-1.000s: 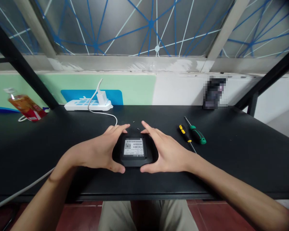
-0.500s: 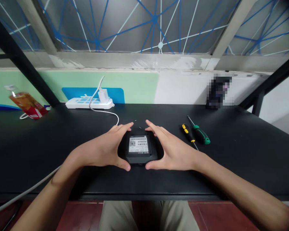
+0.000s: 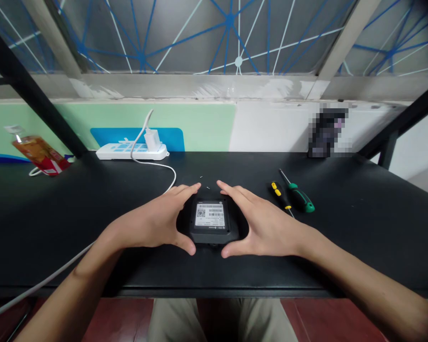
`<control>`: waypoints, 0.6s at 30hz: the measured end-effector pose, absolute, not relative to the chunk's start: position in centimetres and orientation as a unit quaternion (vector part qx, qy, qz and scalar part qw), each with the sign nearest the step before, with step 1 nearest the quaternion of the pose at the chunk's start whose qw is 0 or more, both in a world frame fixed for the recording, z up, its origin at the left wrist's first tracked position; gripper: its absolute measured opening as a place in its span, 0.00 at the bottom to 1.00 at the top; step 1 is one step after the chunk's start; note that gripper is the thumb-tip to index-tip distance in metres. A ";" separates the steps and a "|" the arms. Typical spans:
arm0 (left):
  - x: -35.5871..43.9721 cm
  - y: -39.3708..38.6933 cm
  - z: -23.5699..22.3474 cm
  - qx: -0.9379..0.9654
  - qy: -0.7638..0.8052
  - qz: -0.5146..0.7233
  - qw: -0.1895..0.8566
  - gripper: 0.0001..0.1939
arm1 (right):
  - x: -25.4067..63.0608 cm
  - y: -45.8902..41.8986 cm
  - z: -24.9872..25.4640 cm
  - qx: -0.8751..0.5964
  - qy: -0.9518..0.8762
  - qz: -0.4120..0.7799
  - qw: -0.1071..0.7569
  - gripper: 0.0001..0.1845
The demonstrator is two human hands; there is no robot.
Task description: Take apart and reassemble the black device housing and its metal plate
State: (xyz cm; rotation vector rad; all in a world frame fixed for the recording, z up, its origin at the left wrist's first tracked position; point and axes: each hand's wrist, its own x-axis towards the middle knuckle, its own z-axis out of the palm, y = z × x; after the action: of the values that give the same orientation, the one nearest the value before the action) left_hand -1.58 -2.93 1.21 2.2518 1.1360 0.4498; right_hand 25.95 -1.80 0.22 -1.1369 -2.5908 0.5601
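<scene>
A black box-shaped electronic device with a white printed label lies between my hands, label side up. My left hand curves round its left side, with the fingers at the far corner and the thumb at the near edge. On the opposite side, my right hand holds it in the same way. Both palms face inward. Whether the device rests on the table or is slightly raised, I cannot tell. Two tiny screws lie just beyond the fingertips.
Right of my hands lie a yellow-and-black screwdriver and a green-handled screwdriver. A white power strip with a plugged-in charger stands at the back. Its white cable runs toward my left arm. A drink bottle is far left.
The device and both hands have shifted slightly to the right, while the screws stay in place. The view has also moved a little.
</scene>
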 end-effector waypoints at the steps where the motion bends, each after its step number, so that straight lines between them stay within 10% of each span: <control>1: -1.6 -2.9 1.2 0.841 0.423 0.173 0.289 0.57 | 25.9 -1.9 0.2 -0.393 -0.890 0.192 0.128 0.73; 18: -1.3 -3.3 1.9 0.826 0.455 0.122 0.310 0.57 | 25.1 -3.2 0.4 -0.418 -0.890 0.137 0.121 0.72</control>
State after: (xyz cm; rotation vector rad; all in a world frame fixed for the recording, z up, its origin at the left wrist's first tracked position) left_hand -1.28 -3.28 1.88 2.1824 1.2010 0.3219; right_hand 25.14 -3.19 0.40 -1.2222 -2.5993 0.3996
